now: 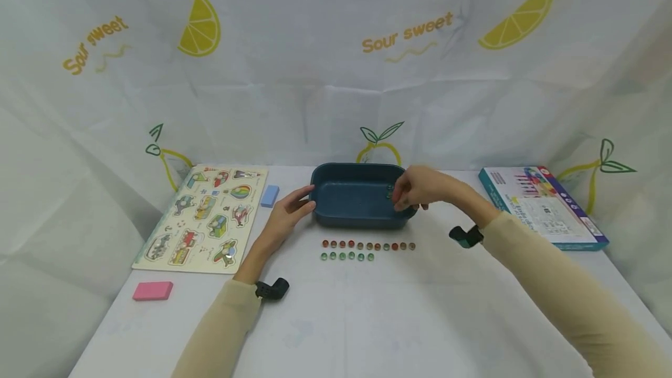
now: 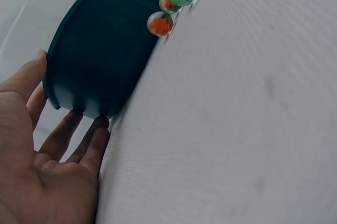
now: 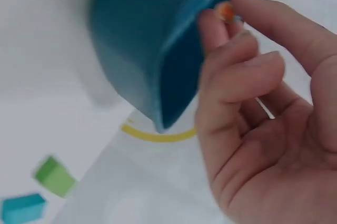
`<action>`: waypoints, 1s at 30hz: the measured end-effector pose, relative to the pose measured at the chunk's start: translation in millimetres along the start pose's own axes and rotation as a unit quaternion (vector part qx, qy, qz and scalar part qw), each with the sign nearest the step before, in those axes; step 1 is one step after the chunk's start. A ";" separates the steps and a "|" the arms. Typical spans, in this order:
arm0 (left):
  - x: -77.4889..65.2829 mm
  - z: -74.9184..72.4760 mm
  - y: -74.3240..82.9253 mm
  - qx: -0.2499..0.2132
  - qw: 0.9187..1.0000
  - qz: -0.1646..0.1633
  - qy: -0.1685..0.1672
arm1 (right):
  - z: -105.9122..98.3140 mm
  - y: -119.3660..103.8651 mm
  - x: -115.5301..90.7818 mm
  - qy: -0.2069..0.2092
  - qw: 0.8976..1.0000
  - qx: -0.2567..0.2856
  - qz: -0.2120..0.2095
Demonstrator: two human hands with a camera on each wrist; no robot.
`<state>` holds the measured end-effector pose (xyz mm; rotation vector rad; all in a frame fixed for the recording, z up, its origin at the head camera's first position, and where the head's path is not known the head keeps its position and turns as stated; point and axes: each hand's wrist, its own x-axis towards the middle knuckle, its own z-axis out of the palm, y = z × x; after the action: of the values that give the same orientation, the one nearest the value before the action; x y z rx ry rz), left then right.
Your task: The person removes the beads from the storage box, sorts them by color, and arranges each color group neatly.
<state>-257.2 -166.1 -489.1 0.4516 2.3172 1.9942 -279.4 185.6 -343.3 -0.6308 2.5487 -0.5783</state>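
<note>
A dark teal tray (image 1: 362, 220) stands at the back middle of the table. My left hand (image 1: 286, 214) rests its fingertips against the tray's left end; in the left wrist view the thumb is at the rim and the fingers touch the end wall. My right hand (image 1: 420, 186) is over the tray's right end and pinches an orange marble (image 3: 225, 11) between thumb and fingertip. Beside it, green marbles (image 1: 390, 191) lie inside the tray. On the cloth in front, one row of marbles (image 1: 351, 244) mixes red, orange and green; a shorter row of green marbles (image 1: 342, 256) lies nearer.
A picture puzzle board (image 1: 210, 220) lies on the left, with a blue block (image 1: 270, 196) beside it and a pink block (image 1: 153, 291) nearer. At the right lies a flat printed box (image 1: 543, 209). A green block (image 3: 55, 176) and a teal block (image 3: 23, 209) appear in the right wrist view.
</note>
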 end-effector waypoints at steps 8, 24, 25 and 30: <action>0.2 -1.1 3.5 0.010 1.000 0.001 0.005 | 48.2 26.9 -53.9 0.074 0.995 0.055 -0.040; -0.3 -0.3 0.8 -0.005 1.000 -0.002 -0.001 | 93.8 72.2 -58.1 0.121 0.991 0.026 -0.044; -0.4 -0.2 0.9 -0.005 1.000 -0.001 -0.001 | 93.3 72.1 -58.5 0.118 0.992 0.024 -0.044; -0.2 1.0 -0.2 -0.002 1.000 0.001 -0.002 | 81.9 68.6 -63.9 0.106 0.993 0.031 -0.044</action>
<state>-256.8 -165.2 -489.5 0.4581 2.3105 1.9976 -209.3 250.7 -423.0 -0.6965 2.6973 -0.7894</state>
